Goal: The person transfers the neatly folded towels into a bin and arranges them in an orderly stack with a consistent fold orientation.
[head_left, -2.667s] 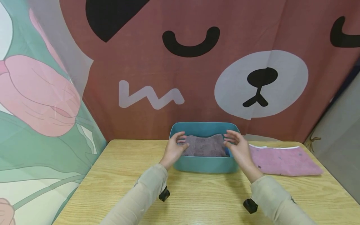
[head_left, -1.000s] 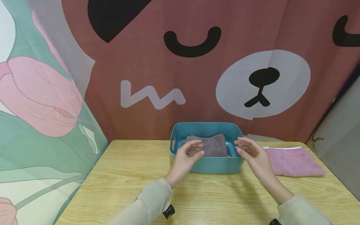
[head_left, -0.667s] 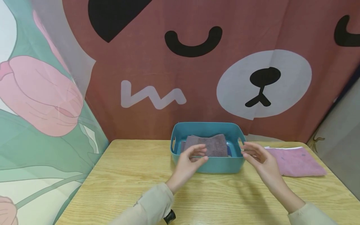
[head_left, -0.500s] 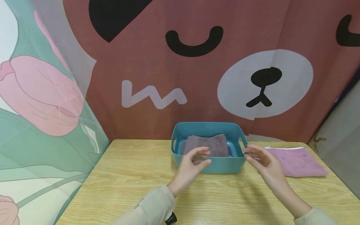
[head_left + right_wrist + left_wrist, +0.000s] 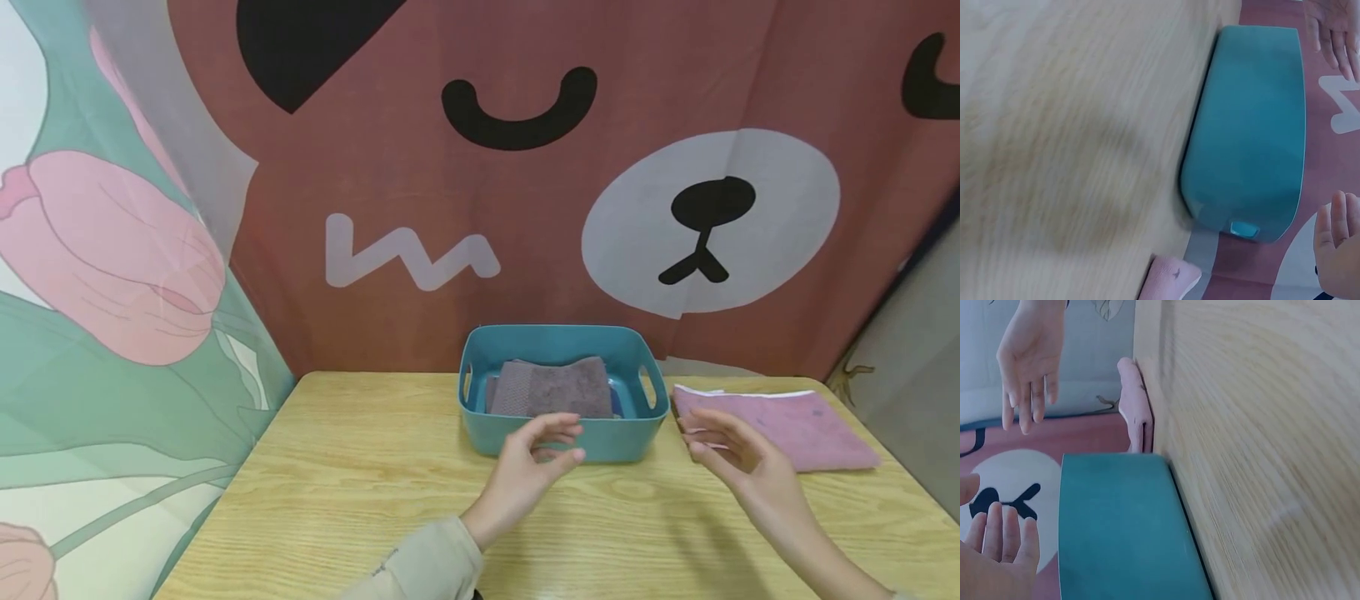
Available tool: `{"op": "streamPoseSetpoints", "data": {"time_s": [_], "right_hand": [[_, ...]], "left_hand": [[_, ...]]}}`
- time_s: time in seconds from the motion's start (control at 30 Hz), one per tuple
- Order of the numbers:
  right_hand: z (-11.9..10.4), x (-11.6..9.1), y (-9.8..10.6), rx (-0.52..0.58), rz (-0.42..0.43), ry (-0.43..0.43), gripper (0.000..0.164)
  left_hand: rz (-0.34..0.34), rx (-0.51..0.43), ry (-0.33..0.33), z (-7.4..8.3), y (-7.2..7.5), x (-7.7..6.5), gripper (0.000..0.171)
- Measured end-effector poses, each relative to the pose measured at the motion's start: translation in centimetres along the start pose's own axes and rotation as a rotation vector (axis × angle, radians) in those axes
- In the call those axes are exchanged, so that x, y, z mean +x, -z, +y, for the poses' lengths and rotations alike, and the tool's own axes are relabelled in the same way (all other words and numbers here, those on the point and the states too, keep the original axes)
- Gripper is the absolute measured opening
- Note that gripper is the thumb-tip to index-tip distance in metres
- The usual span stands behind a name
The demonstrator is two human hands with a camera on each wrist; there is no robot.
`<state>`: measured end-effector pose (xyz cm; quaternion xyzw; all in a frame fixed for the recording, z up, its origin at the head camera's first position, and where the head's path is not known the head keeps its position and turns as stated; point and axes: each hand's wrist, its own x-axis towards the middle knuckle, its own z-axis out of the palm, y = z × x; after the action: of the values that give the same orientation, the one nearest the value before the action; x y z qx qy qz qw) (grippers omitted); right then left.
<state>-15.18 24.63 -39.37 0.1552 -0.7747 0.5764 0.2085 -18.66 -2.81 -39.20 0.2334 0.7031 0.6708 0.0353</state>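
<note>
A teal plastic basket (image 5: 555, 437) with handle holes stands at the back of the table. Inside it lies a folded grey-purple towel (image 5: 570, 390), with something dark blue partly visible at its right side. My left hand (image 5: 525, 467) hovers in front of the basket, fingers loosely bent, holding nothing. To the right, my right hand (image 5: 750, 467) is also in the air with relaxed fingers and nothing in them. It partly covers a folded pink towel (image 5: 817, 429) lying right of the basket. Both wrist views show the hands apart from the basket.
The wooden table (image 5: 360, 483) reaches back to a curtain (image 5: 390, 333) printed with a brown bear face. A second printed curtain (image 5: 120, 400) hangs at the left. Grey fabric (image 5: 911, 400) hangs at the right with a cord beside it.
Both hands have drawn back from over the basket toward the person. The right hand has also moved right, in front of the pink towel. The basket and towels stay where they were.
</note>
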Motion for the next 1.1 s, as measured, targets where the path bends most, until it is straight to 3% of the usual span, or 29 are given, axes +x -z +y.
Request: {"op": "streamPoseSetpoints", "data": {"time_s": [0.2,0.4,0.63,1.1], "right_hand": [[0.1,-1.1,1.0,-0.052,-0.003,-0.015,0.040],[0.6,-2.0,2.2,-0.091,-0.022,0.037,0.043],[0.8,-2.5,3.5,-0.173,-0.026,0.007,0.046],[2.2,-3.7,6.3,-0.345,0.007,-0.085,0.041]], "left_hand": [[-0.034,-0.016,-0.005,0.0,-1.2,-0.1,0.038],[-0.069,-0.042,0.012,0.1,-2.6,-0.3,0.037],[-0.107,-0.017,-0.035,0.0,-3.7,-0.3,0.034],[-0.133,-0.025,0.094,-0.3,-5.2,-0.7,0.030]]}}
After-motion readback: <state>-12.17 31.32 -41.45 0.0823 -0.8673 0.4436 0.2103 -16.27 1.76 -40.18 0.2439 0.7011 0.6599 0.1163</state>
